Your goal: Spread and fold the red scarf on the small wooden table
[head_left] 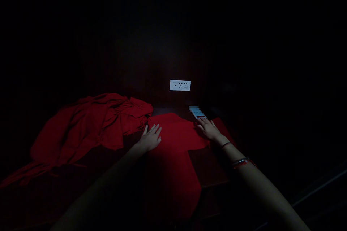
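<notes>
A flat red cloth [173,151] lies spread on a dark surface in front of me, its near part hanging down. My left hand [151,138] rests flat on the cloth's left edge with the fingers stretched out. My right hand [209,129] lies flat on the cloth's far right part, fingers extended, holding nothing. Its fingertips are close to a small lit phone [198,113] that lies just beyond the cloth. Thin bands circle my right wrist and forearm.
A crumpled heap of red fabric [89,126] sits to the left and trails toward the lower left. A white wall socket plate [180,85] is on the dark wall behind. The rest of the room is too dark to make out.
</notes>
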{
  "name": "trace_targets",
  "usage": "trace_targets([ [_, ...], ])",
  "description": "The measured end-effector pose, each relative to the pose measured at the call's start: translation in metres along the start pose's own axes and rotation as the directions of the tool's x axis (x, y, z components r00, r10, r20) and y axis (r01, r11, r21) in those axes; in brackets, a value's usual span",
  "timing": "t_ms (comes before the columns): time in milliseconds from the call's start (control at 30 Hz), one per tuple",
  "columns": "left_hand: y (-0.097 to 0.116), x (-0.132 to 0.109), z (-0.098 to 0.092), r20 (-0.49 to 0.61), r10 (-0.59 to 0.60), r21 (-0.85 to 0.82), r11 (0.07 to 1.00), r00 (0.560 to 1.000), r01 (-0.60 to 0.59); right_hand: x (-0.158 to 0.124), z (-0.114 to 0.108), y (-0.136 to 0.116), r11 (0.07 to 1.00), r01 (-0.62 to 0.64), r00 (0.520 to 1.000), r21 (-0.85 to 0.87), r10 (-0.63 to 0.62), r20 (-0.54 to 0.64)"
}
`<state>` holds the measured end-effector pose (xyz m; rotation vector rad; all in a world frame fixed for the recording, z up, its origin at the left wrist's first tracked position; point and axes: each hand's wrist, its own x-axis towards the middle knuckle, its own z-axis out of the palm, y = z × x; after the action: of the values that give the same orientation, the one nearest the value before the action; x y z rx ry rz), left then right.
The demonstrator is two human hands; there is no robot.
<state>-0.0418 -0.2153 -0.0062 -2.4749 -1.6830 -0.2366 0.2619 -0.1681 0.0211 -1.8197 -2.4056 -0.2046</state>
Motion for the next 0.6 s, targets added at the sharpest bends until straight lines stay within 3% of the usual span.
trace_targets([
  [67, 0.005, 0.001, 0.001, -0.011, 0.017, -0.016, 1.0, 1.0, -0.017, -0.004, -0.003, 0.002, 0.984, -0.151, 0.988, -0.089, 0.153, 0.014],
  [167, 0.008, 0.003, 0.006, 0.097, -0.013, -0.067, 0.998, 0.995, 0.02, -0.014, -0.004, 0.015, 0.944, -0.284, 0.949, -0.17, 0.302, 0.087],
  [300, 0.008, 0.004, 0.009, 0.146, -0.032, -0.081, 0.996, 0.989, 0.045, -0.015, -0.019, 0.023, 0.957, -0.229, 0.969, -0.178, 0.242, 0.057],
  [467, 0.008, 0.003, 0.009, 0.141, -0.035, -0.117, 0.992, 0.989, 0.052, 0.003, -0.061, -0.012, 0.974, -0.136, 0.974, -0.182, 0.098, -0.204],
  [533, 0.007, 0.0, 0.009, 0.114, -0.041, -0.138, 0.989, 0.993, 0.057, 0.009, -0.069, -0.03, 0.987, 0.022, 0.999, -0.16, -0.027, -0.028],
  [600, 0.006, -0.003, 0.006, 0.068, -0.123, -0.173, 0.976, 0.99, 0.133, 0.013, -0.069, -0.043, 0.985, 0.129, 0.974, -0.111, -0.105, 0.202],
])
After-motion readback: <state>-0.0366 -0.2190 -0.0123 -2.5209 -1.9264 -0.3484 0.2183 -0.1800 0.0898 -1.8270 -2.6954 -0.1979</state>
